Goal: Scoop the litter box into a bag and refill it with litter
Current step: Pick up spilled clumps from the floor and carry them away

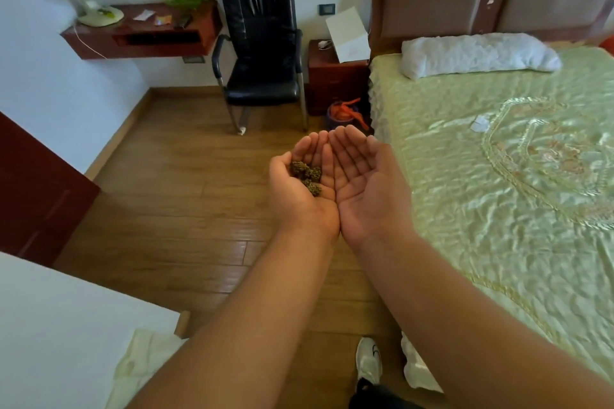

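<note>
- left hand (304, 181) palm up, fingers loosely cupped, carrying small dark olive-green clumps of granular litter (307, 176) in the palm
- right hand (360, 183) palm up, fingers straight and relaxed, nothing in it; its inner edge touches the left hand, the two forming one bowl
- both hands held out over the brown wood-plank floor (172, 196), just left of the bed with the pale green satin quilted cover (498, 183)
- ahead on the floor, between the dark red wooden nightstand (335, 80) and the bed: small round bin with an orange plastic bag liner (344, 111)
- black leather chair with metal frame (262, 40) against the far wall
- white shoe (368, 363) at bottom edge
</note>
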`<state>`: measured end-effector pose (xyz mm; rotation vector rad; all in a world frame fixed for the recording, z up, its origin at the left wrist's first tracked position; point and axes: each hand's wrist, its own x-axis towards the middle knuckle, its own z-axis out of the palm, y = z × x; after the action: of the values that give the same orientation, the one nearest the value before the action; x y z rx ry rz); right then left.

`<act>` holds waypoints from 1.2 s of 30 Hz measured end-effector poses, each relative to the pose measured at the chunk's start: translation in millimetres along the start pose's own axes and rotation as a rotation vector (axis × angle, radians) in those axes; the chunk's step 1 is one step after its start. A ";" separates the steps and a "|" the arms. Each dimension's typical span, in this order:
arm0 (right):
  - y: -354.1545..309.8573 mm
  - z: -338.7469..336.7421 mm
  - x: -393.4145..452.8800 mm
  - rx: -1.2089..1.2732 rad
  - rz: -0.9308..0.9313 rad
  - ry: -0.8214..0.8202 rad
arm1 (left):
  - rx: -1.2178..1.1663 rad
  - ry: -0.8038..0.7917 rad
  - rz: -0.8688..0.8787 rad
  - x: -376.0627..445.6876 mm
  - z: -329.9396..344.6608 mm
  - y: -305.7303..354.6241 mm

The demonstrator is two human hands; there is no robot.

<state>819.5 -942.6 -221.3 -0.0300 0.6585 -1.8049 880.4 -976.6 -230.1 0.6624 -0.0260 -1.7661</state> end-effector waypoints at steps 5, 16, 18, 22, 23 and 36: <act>-33.9 14.7 61.2 -0.034 0.033 -0.038 | -0.023 0.017 0.046 48.4 44.1 -20.8; -76.6 35.2 160.4 -0.064 0.051 -0.060 | -0.073 0.022 0.048 129.6 104.7 -46.7; -79.1 37.5 177.9 -0.064 0.023 -0.042 | -0.069 0.026 0.030 147.5 111.0 -49.7; -78.8 44.7 214.2 -0.065 -0.021 -0.013 | -0.058 0.024 -0.017 186.9 122.1 -51.4; -77.8 47.9 224.4 -0.062 -0.034 -0.005 | -0.057 0.021 -0.031 198.1 125.6 -50.0; -31.7 141.0 365.3 0.015 -0.216 0.045 | 0.041 -0.090 -0.145 353.8 189.8 23.9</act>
<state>714.6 -1320.5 -198.7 -0.0530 0.6951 -2.0233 764.6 -1361.3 -210.4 0.6273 -0.0779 -1.9387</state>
